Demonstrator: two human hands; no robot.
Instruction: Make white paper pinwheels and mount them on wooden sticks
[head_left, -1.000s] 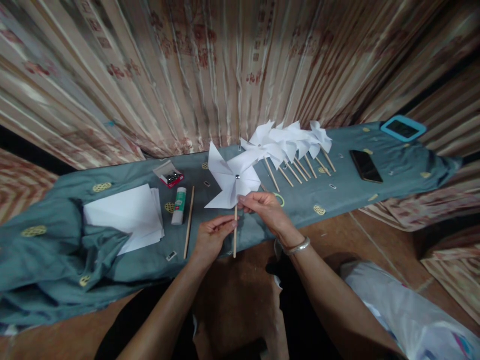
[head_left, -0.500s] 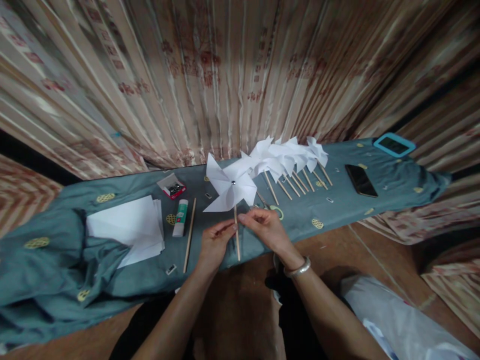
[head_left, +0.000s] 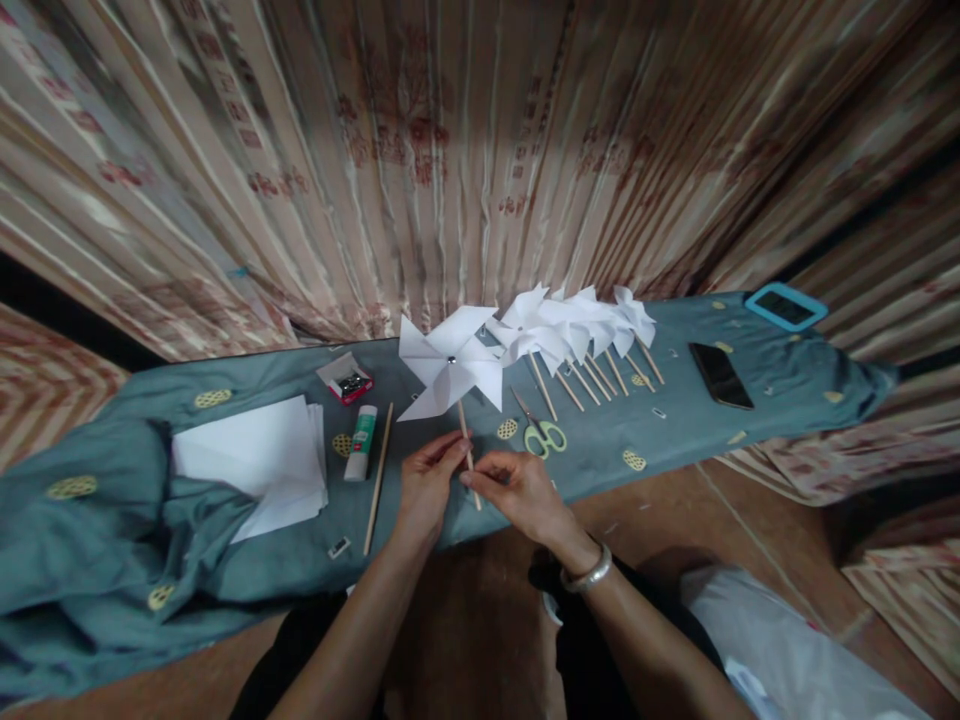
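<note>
A white paper pinwheel (head_left: 450, 375) with a silvery pin at its centre is held up in front of me on a thin wooden stick. My left hand (head_left: 429, 482) pinches the stick just below the paper blades. Lower on the same stick, the fingers of my right hand (head_left: 517, 488) close on it from the right. Green-handled scissors (head_left: 545, 436) lie just beyond my right hand. To the left of my left hand are a loose wooden stick (head_left: 379, 478) and a glue stick (head_left: 361, 443).
Several finished pinwheels (head_left: 532, 330) lie in a row at the back. A stack of white paper (head_left: 255, 460) and a small box of pins (head_left: 345, 378) are on the left. A phone (head_left: 720, 375) and a blue-framed device (head_left: 786, 307) rest on the right of the cloth-covered table (head_left: 600, 450).
My right hand has moved down the stick, leaving the scissors in full view. The pinwheel has shifted slightly left, its stick is more tilted and its blades have turned.
</note>
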